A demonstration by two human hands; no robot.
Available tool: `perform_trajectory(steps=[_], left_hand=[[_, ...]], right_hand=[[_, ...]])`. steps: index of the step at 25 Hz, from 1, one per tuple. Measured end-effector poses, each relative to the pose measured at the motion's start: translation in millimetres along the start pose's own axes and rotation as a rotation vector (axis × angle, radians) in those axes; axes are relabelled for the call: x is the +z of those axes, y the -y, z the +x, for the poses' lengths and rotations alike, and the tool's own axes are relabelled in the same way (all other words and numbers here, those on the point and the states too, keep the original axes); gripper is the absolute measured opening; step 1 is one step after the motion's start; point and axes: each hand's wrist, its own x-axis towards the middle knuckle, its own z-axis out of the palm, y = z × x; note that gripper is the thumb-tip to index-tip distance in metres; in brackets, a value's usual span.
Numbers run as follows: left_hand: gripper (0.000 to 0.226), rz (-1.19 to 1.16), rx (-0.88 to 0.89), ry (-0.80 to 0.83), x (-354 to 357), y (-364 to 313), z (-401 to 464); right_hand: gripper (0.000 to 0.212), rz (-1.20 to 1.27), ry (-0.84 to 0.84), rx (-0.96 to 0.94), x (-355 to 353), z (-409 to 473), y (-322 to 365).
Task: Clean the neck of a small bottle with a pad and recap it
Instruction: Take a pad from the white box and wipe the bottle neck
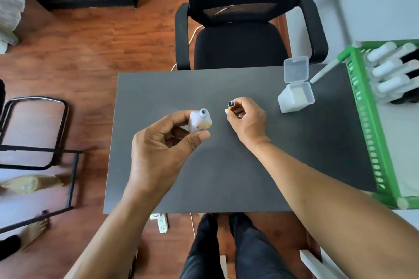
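Observation:
My left hand (166, 142) holds a small pale bottle (199, 121) above the middle of the grey table (226, 176). The bottle's neck is uncapped and points up and away from me. A gold patch shows on its side by my thumb. My right hand (247, 120) is a short way to the right of the bottle. Its fingertips pinch a small dark cap with a gold rim (230, 104), open end up. I see no pad in either hand.
An open clear plastic box (295, 95) with white contents stands at the back right of the table. A green rack (371, 129) of white tubes sits on the right edge. A black office chair (240, 45) faces the far side. A metal stool (36, 133) stands at the left.

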Motion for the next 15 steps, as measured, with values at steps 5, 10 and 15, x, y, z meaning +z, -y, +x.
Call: perform_trajectory(steps=[5,10,15], left_hand=[[0.029,-0.018,-0.016,0.027,1,0,3],[0.029,-0.054,-0.022,0.03,3,-11,5],[0.029,-0.083,-0.026,0.052,7,-28,10]], right_hand=[[0.026,-0.079,0.066,-0.049,-8,-2,0],[0.028,-0.137,0.059,0.019,-60,-32,4],[0.018,-0.186,-0.274,0.085,-142,-17,18]])
